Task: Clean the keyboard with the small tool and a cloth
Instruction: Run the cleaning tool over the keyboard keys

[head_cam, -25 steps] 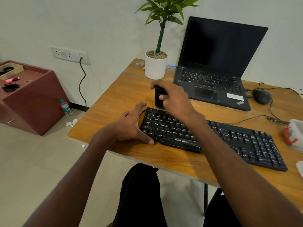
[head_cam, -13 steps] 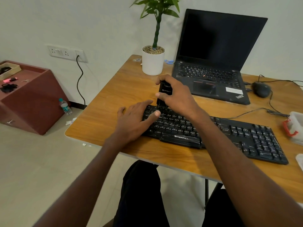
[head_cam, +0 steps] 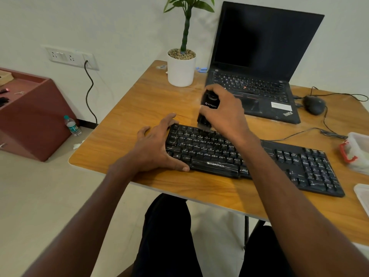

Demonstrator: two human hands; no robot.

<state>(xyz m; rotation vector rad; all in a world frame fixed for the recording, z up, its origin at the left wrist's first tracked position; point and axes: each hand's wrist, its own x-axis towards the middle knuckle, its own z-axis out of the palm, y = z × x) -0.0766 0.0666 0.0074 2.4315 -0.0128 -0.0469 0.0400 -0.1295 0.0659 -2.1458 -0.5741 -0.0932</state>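
A black full-size keyboard [head_cam: 283, 160] lies across the wooden table [head_cam: 139, 108]. My right hand [head_cam: 223, 114] grips a small black cleaning tool [head_cam: 208, 108], held upright with its lower end on the keyboard's top row near the left. My left hand [head_cam: 157, 148] clasps the keyboard's left end, thumb along the front edge and fingers beside the back corner. No cloth is clearly visible.
An open black laptop [head_cam: 257, 62] and a white potted plant [head_cam: 181, 68] stand behind the keyboard. A black mouse [head_cam: 313, 104] with its cable lies at right, beside a clear plastic box [head_cam: 357, 152]. A maroon cabinet [head_cam: 26, 112] and a bottle [head_cam: 72, 125] are on the floor to the left.
My right hand has lifted the tool a little and shifted it along the top row. My left hand has regripped the keyboard's left end after briefly lying flat on the keys.
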